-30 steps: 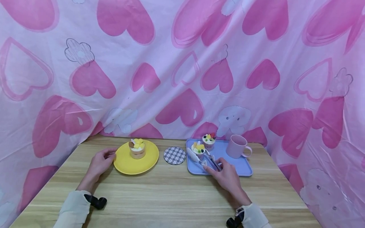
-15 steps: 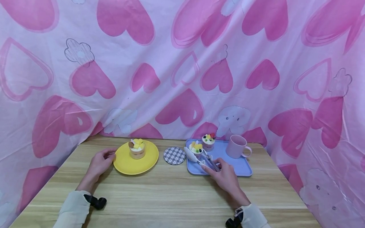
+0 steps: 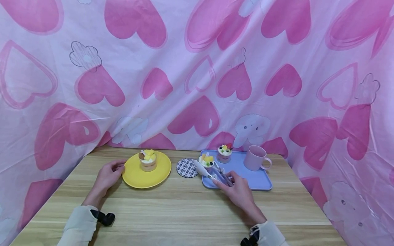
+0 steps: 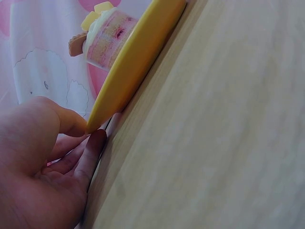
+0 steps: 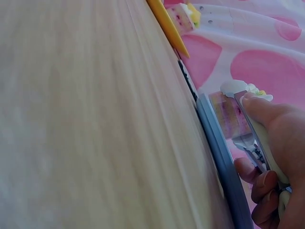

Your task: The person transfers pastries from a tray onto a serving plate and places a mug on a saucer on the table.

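My left hand (image 3: pixel 109 175) pinches the left rim of a yellow plate (image 3: pixel 132 177), its thumb and fingers on either side of the edge in the left wrist view. On that plate stands a dessert cup (image 3: pixel 148 164) with yellow fruit and a brown biscuit. My right hand (image 3: pixel 240 191) grips metal tongs with pale handles and tips (image 3: pixel 203 169). Between their arms is a second dessert cup (image 3: pixel 206 161), topped with cream and yellow fruit, upright at the left end of the blue tray (image 3: pixel 252 179). The right wrist view shows the tongs (image 5: pixel 257 129) alongside this cup's layered side.
A third dessert cup (image 3: pixel 224 153) with a red fruit piece stands at the tray's back. A pink mug (image 3: pixel 255 158) is on the tray's right side. A round checked coaster (image 3: pixel 186 168) lies between plate and tray. Behind the wooden table (image 3: pixel 172 212) hangs a pink heart-print curtain (image 3: pixel 197 102).
My right hand, the tongs and the cup between their arms have moved left, to the tray's left edge beside the coaster. The third cup has shifted slightly left. My left hand stays still.
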A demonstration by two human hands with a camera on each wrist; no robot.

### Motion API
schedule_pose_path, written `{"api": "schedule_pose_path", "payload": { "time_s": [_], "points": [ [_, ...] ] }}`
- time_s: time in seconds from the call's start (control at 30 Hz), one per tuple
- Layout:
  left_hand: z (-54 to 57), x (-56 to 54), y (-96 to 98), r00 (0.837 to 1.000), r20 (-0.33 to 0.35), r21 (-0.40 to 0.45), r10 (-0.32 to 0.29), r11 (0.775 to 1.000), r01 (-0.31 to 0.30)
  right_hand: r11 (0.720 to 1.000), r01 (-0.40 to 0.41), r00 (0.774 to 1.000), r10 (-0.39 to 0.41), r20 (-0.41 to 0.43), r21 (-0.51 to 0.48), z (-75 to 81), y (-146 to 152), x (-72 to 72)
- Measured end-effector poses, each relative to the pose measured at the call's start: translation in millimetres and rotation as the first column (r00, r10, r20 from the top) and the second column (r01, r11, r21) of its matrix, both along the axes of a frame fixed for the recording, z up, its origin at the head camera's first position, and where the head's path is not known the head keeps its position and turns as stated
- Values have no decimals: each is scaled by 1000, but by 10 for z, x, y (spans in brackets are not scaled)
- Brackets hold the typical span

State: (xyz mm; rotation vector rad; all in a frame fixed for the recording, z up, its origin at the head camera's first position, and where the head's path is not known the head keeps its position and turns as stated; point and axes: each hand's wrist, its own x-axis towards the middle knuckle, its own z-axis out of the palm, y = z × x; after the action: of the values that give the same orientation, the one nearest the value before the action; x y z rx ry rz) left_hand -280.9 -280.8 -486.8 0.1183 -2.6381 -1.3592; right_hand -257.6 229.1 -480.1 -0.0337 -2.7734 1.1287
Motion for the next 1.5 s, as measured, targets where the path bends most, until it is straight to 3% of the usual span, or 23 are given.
{"api": "schedule_pose_path", "payload": {
  "time_s": [0.63, 1.1, 1.5],
  "points": [
    [-27, -21, -9, 1000, 24, 1, 11, 1000, -11, 999, -51, 998, 50, -44, -8, -15, -279, 16],
    [-20, -21, -2, 1000, 8, -1, 9, 1000, -9, 987, -157, 982, 154, -105, -22, -10, -498, 41],
    [-22, -21, -5, 1000, 11, 2, 7, 1000, -7, 981, -192, 978, 191, -78, -3, -7, -698, 58]
  ]
}}
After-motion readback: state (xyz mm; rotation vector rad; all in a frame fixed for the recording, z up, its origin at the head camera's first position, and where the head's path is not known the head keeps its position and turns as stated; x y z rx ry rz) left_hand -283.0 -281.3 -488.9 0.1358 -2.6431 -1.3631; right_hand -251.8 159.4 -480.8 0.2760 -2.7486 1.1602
